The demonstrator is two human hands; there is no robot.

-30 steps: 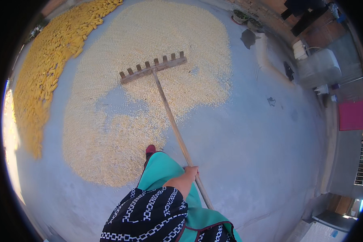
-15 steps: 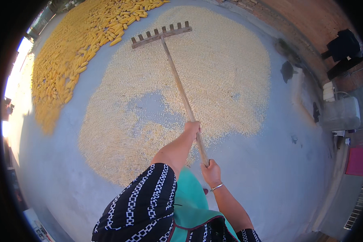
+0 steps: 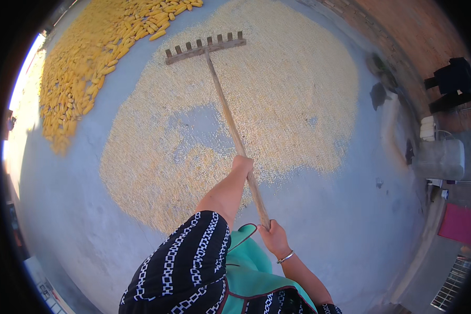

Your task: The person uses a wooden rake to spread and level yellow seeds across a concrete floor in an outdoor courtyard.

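Both hands grip a wooden rake (image 3: 230,112): left hand (image 3: 243,164) mid-frame, right hand (image 3: 273,238) lower. Its head rests on spread corn kernels (image 3: 277,94); corn cobs (image 3: 94,57) upper left.

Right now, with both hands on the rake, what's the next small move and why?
Probably a short pull of the rake toward the body. Its toothed head lies at the far edge of the corn kernels, and left hand and right hand both grip the handle, arms extended. A thin grey patch lies along the handle.
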